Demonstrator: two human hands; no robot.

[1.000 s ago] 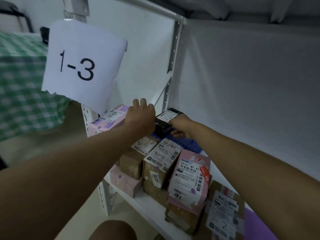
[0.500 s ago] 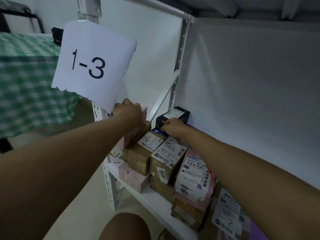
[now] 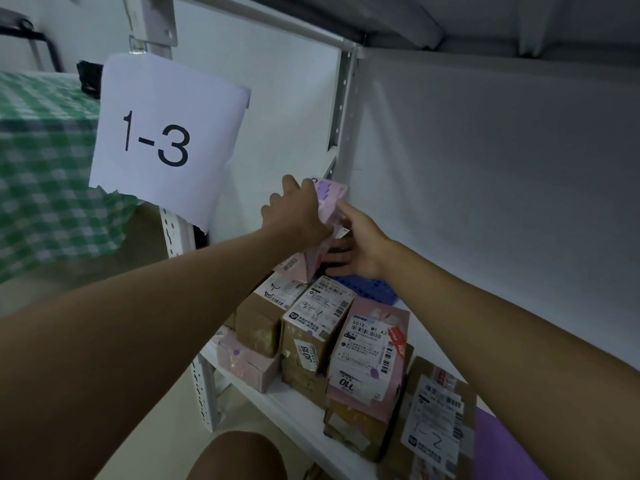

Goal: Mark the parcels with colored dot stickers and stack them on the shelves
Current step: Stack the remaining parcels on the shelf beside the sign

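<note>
L hand is gripping the pink parcel from its left side, fingers curling over the top edge. R hand is touching the same parcel from the right: thumb is pressing the near right edge, fingers are lying straight and spread under/behind the lower end. Whether the R fingers are bearing any weight: cannot tell.

Ref. landmark: white shelf board.
- Pink parcel is standing tilted, top end leaning toward the rear upright post, lower end sitting above the rear cartons on the board.
- Blue perforated tray is lying on the board just behind the parcel rows, partly hidden by the R hand.
- Brown carton w/ white label is sitting left of centre on the board, touching the taller labelled carton beside it.
- Pink carton w/ barcode label is stacking on a brown box, right of the taller carton.
- Low pink box is resting at the board's front-left edge.
- Carton marked "1-2" is sitting at the right end of the board.
- Paper sign "1-3" is hanging on the front upright, above the board's left end.
- Green checked cloth is lying well left of the board.
</note>
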